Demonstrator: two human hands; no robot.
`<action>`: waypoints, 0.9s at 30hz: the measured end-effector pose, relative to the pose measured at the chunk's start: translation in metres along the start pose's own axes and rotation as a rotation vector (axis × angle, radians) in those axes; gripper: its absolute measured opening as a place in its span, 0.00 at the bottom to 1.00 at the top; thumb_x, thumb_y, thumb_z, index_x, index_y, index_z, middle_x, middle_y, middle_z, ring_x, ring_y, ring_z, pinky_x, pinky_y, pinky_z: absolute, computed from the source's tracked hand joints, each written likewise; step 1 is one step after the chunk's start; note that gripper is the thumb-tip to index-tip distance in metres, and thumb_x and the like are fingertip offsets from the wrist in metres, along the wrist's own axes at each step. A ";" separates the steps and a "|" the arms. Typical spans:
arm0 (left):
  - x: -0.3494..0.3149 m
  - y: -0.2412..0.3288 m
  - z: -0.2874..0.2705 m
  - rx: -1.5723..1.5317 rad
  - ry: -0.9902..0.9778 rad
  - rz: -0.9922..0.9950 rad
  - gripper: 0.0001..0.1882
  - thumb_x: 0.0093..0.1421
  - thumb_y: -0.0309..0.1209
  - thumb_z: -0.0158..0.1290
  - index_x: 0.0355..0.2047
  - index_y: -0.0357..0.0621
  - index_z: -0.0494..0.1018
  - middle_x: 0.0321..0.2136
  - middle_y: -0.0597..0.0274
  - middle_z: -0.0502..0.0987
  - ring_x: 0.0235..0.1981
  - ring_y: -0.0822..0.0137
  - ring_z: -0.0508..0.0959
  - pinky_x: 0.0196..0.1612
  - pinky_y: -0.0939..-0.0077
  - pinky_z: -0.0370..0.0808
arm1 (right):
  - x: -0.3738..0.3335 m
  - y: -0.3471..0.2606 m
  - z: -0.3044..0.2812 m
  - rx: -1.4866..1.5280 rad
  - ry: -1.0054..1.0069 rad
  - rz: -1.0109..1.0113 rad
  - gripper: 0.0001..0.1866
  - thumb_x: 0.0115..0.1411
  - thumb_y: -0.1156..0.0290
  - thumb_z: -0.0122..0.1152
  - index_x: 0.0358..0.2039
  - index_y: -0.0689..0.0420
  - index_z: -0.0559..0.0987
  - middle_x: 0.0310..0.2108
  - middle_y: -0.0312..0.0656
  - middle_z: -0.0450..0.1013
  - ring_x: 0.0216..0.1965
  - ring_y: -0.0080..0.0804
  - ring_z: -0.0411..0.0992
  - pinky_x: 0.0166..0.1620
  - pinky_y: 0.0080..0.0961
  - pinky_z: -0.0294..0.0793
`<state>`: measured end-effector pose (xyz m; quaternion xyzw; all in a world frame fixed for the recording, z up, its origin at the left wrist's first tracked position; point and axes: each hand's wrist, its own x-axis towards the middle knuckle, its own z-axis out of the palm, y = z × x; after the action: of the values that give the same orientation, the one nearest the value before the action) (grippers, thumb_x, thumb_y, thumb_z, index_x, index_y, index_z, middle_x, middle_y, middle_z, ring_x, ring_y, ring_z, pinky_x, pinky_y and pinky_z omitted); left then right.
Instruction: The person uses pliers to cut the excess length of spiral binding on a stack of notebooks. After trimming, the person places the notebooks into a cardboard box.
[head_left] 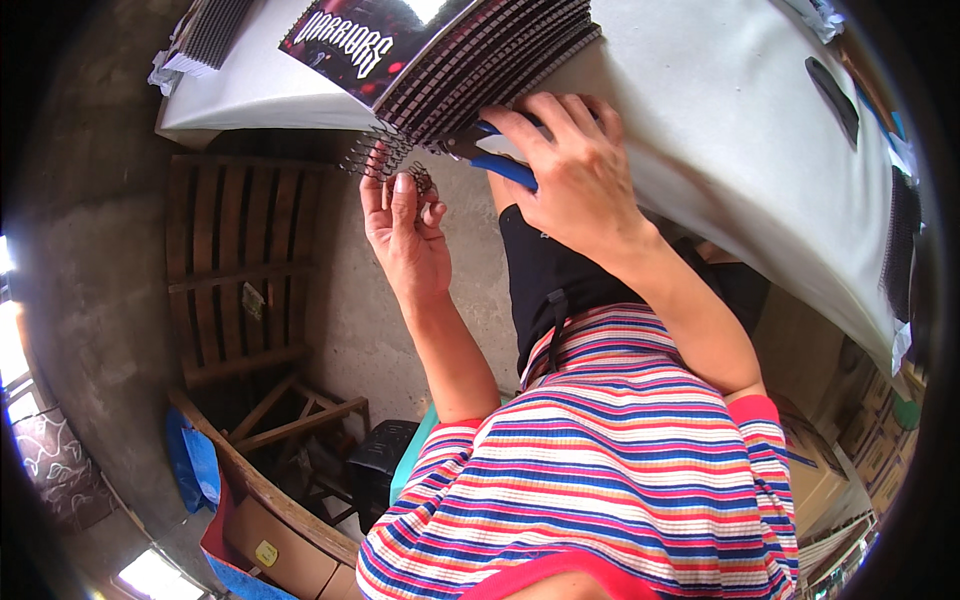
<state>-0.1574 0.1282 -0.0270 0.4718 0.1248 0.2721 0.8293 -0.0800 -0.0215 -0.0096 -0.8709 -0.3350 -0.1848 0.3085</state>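
Note:
A thick stack of spiral-bound notebooks (490,75) with dark glossy covers lies at the edge of the white-covered table. Black wire coil ends (378,152) stick out past the stack's near corner. My left hand (408,225) is under these coils, fingers curled up and closed around some loose coil ends. In my right hand (580,165) is a pair of pliers with blue handles (505,168). Their jaws point left, at the coils by the stack's corner. Whether the jaws touch a wire is too small to tell.
The white-covered table (700,110) runs along the far side and right. A dark oblong object (832,98) lies on it at right. More bound stacks (212,35) stand at far left. A wooden slatted rack (240,260) and cardboard box (280,545) are on the left.

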 end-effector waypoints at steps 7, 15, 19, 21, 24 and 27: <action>0.007 0.003 0.005 0.148 0.041 0.063 0.11 0.61 0.29 0.50 0.44 0.40 0.69 0.31 0.65 0.75 0.26 0.80 0.75 0.26 0.91 0.76 | 0.010 0.004 0.002 -0.022 0.015 -0.096 0.23 0.43 0.66 0.66 0.44 0.46 0.75 0.37 0.34 0.70 0.43 0.30 0.67 0.48 0.37 0.58; 0.006 0.004 0.006 0.310 0.099 0.064 0.12 0.60 0.35 0.54 0.38 0.39 0.71 0.26 0.67 0.72 0.25 0.78 0.72 0.29 0.82 0.75 | 0.049 0.017 -0.001 0.108 0.184 -0.318 0.22 0.44 0.74 0.63 0.43 0.48 0.76 0.38 0.31 0.73 0.42 0.27 0.71 0.46 0.28 0.65; 0.006 0.005 0.005 0.336 0.079 0.064 0.12 0.60 0.34 0.53 0.39 0.39 0.71 0.26 0.67 0.71 0.26 0.77 0.72 0.29 0.81 0.75 | 0.063 0.009 0.006 0.048 0.257 -0.342 0.21 0.46 0.76 0.61 0.43 0.48 0.76 0.38 0.32 0.74 0.43 0.28 0.73 0.48 0.29 0.66; 0.008 0.005 0.006 0.323 0.077 0.056 0.12 0.60 0.33 0.53 0.40 0.39 0.71 0.26 0.67 0.71 0.26 0.77 0.72 0.29 0.81 0.75 | 0.066 0.009 0.007 0.042 0.276 -0.359 0.22 0.44 0.76 0.62 0.43 0.48 0.75 0.37 0.33 0.74 0.42 0.29 0.72 0.47 0.29 0.66; 0.007 0.005 0.006 0.314 0.083 0.058 0.12 0.60 0.33 0.53 0.40 0.39 0.71 0.27 0.67 0.72 0.26 0.77 0.72 0.29 0.81 0.75 | 0.066 0.010 0.007 0.097 0.234 -0.340 0.23 0.41 0.74 0.65 0.42 0.46 0.75 0.37 0.33 0.73 0.41 0.31 0.71 0.45 0.29 0.65; 0.007 0.007 0.005 0.317 0.088 0.055 0.12 0.60 0.33 0.53 0.40 0.38 0.71 0.28 0.66 0.72 0.27 0.77 0.73 0.29 0.81 0.75 | 0.047 0.007 -0.006 0.105 0.098 -0.237 0.21 0.45 0.68 0.66 0.43 0.46 0.76 0.38 0.31 0.72 0.43 0.28 0.70 0.48 0.35 0.63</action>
<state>-0.1518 0.1320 -0.0181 0.5875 0.1893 0.2921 0.7306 -0.0427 -0.0072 0.0166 -0.7977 -0.4293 -0.2445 0.3458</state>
